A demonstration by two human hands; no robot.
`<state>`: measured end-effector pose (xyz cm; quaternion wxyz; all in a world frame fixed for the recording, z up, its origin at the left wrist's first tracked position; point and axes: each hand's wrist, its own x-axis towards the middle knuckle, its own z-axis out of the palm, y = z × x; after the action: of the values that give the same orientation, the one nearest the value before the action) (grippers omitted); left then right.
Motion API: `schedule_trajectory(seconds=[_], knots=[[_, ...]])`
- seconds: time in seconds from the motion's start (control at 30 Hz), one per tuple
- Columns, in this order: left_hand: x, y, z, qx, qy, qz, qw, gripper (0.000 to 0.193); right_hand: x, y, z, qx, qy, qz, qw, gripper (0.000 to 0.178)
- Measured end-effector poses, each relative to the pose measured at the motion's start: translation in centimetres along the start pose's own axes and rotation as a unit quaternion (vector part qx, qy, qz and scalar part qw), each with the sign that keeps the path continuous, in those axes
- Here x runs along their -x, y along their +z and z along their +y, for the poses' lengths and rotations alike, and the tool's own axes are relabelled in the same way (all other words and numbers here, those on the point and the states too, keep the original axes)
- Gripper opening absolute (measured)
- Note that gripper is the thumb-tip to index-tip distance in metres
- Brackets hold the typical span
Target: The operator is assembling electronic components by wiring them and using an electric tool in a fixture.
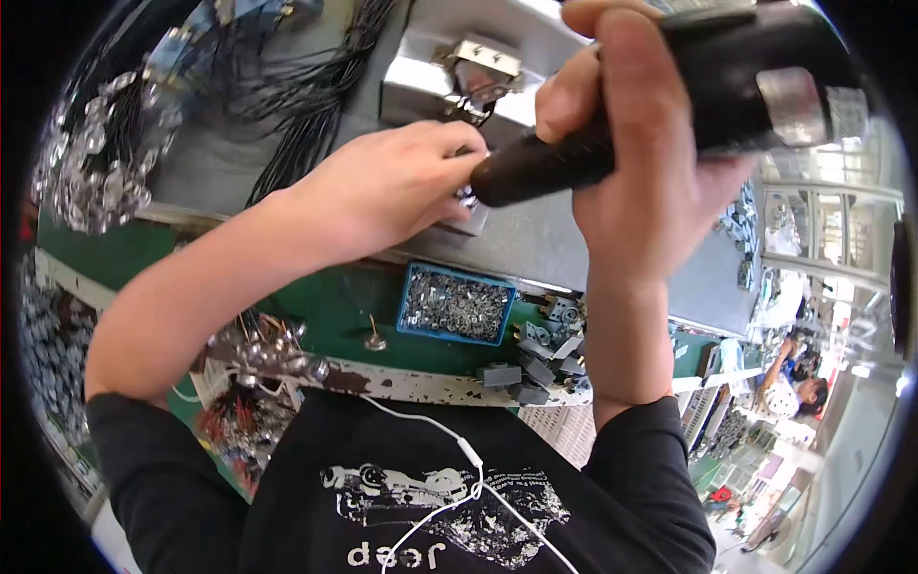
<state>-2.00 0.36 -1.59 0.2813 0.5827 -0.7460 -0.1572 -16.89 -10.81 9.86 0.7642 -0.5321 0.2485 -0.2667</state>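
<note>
My right hand (pixel 641 182) is wrapped round the thick black body of an electric screwdriver (pixel 727 81), held slantwise. Its tapered nose points down to the left and meets the fingertips of my left hand (pixel 378 187). Those fingers are bent and pinched together over a small shiny metal piece (pixel 467 198), mostly hidden by the fingers and the tool's nose. Just beyond them stands a silvery metal fixture (pixel 413 91) with a pale block-shaped device (pixel 488 59) mounted on it.
A blue tray (pixel 448 336) of small metal parts sits in front of me, with grey plastic fittings (pixel 540 356) to its right. Black cables (pixel 301 120) and shiny clear pieces (pixel 105 177) lie on the left. A copper-stemmed part (pixel 375 339) rests nearby. Another person (pixel 792 394) is far right.
</note>
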Motion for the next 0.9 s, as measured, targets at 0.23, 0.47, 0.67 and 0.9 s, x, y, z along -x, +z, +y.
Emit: schedule_trajectory(seconds=[0.23,0.47,0.67,0.9], knots=[[0.9,-1.2,1.7,0.083,-0.024,-0.046,0.995,0.041,-1.7,-3.2,1.1,0.249,-0.342,0.122,0.898,0.071],[2.0,-2.1,2.0,-0.008,-0.023,-0.054,0.998,0.055,0.3,-14.5,2.8,0.497,-0.489,0.203,0.687,0.071],[2.5,-8.5,-5.1,-0.041,-0.109,0.402,0.908,0.032,5.3,-38.0,3.7,0.772,0.040,0.284,0.567,0.057],[5.7,-16.1,-10.7,-0.261,-0.185,0.278,0.906,0.031,5.7,-21.2,2.8,0.470,-0.109,0.162,0.861,0.048]])
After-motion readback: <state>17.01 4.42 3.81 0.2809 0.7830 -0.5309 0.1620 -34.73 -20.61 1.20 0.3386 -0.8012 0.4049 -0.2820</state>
